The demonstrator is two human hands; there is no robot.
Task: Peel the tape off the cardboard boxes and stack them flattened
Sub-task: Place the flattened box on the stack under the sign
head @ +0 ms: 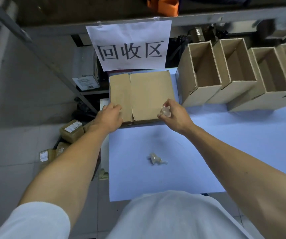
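Note:
A flattened cardboard box (147, 94) lies at the far left of the pale blue table (225, 152), on top of other flattened cardboard. My left hand (110, 116) rests on its near left corner, fingers on the cardboard. My right hand (175, 114) hovers over the near right corner and pinches a crumpled wad of clear tape (164, 112). Another crumpled ball of tape (156, 159) lies on the table nearer to me. Several open, upright cardboard boxes (206, 73) stand in a row at the far right.
A paper sign (130, 45) hangs from a metal shelf rail above the stack. Left of the table, wrapped parcels (71, 131) lie on the tiled floor beside a slanted metal shelf post (52, 66).

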